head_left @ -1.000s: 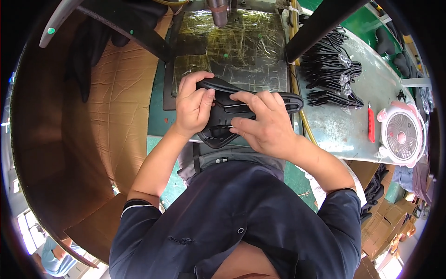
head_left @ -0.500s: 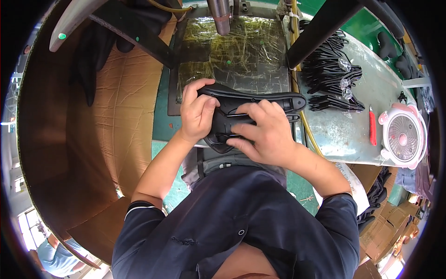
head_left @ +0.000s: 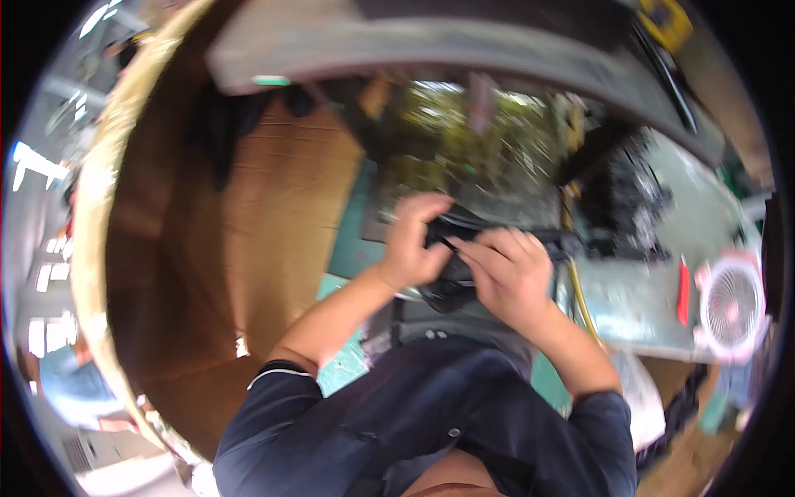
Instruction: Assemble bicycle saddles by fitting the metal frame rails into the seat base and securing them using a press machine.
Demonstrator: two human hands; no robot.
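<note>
A black bicycle saddle (head_left: 450, 291) lies in front of my body at the near edge of the bench, its underside toward me and its narrow nose pointing right. My left hand (head_left: 411, 244) grips the wide rear end, fingers over the far edge and thumb on the near side. Over the saddle's middle, my right hand (head_left: 512, 272) is closed, with its fingertips pressed on the underside close to my left thumb. Motion blur and my fingers hide the thin rails there, so I cannot tell exactly which part the right fingertips pinch.
Beyond the saddle is a tape-covered plate (head_left: 505, 178) below a machine frame (head_left: 464, 50). A large cardboard box (head_left: 281, 207) stands left. On the right-hand table sit a pile of black rails (head_left: 621, 207), a red-handled tool (head_left: 683, 290) and a pink-white fan (head_left: 732, 308).
The view has swung, shifting the scene right and down in the picture with blur. My right hand has moved closer to my left, its spread fingers now drawn together on the saddle.
</note>
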